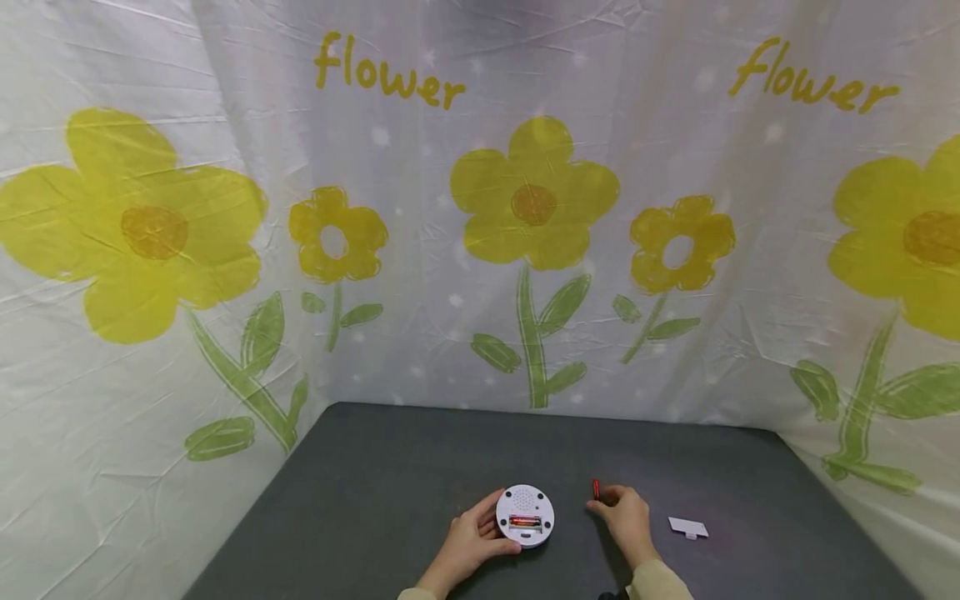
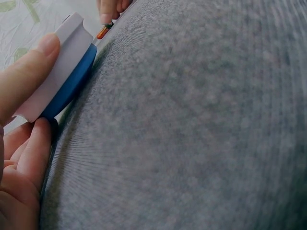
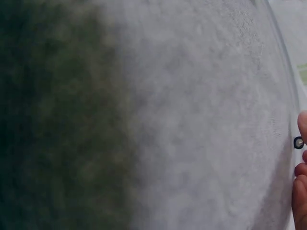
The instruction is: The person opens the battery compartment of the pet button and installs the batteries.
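Observation:
My left hand grips a round white device by its left edge, thumb on the near side. Its underside faces up, with speaker holes, dark feet and an uncovered battery compartment that has a red battery in it. In the left wrist view the device shows a white body with a blue rim. To the right, my right hand pinches another red battery between thumb and fingers, apart from the device. The right wrist view catches only a battery end and some fingertips.
A small white battery cover with a tab lies on the dark grey table, right of my right hand. Behind the table hangs a white curtain printed with yellow flowers. A small dark object shows by the right sleeve.

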`<state>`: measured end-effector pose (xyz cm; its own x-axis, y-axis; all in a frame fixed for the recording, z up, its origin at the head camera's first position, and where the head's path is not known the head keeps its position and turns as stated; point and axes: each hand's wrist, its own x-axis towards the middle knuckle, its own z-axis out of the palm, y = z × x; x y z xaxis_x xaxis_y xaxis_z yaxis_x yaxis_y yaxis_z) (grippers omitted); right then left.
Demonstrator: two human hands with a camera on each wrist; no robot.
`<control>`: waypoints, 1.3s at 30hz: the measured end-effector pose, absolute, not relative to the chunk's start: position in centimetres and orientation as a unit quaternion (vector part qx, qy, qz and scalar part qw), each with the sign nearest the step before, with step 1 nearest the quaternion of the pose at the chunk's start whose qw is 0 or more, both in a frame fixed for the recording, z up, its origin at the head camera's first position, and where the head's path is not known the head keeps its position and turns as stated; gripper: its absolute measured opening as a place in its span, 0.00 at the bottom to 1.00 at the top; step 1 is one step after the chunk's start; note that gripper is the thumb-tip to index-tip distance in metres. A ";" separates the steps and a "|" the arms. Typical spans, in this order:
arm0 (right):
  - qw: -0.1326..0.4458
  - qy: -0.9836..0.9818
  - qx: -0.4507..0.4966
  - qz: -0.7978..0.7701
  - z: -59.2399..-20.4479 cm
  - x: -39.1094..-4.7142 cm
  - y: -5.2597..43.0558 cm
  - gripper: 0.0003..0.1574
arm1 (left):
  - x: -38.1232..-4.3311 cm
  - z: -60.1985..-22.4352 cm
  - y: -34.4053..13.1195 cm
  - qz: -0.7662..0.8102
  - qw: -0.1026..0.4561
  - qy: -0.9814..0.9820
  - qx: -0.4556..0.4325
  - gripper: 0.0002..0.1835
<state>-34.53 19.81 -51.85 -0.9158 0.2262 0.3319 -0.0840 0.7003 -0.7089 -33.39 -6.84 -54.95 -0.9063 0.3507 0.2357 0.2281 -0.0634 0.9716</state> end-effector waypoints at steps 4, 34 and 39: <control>0.200 -0.905 -0.032 0.374 -52.1 -34.7 19.9 0.16 | -33.3 -55.0 -6.7 0.698 0.036 0.682 0.216 0.46; 0.238 -0.880 -0.078 0.403 -52.2 -34.2 19.9 0.08 | -32.9 -55.1 -6.7 0.685 0.021 0.688 0.238 0.45; 0.244 -0.872 -0.058 0.421 -51.8 -34.4 19.8 0.07 | -33.1 -55.1 -6.7 0.686 0.018 0.690 0.232 0.45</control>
<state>-34.42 19.83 -51.80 -0.8745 0.3058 0.3764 -0.1047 0.6388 -0.7622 -33.14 -6.75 -55.08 -0.8917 0.3451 0.2929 0.2950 -0.0476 0.9543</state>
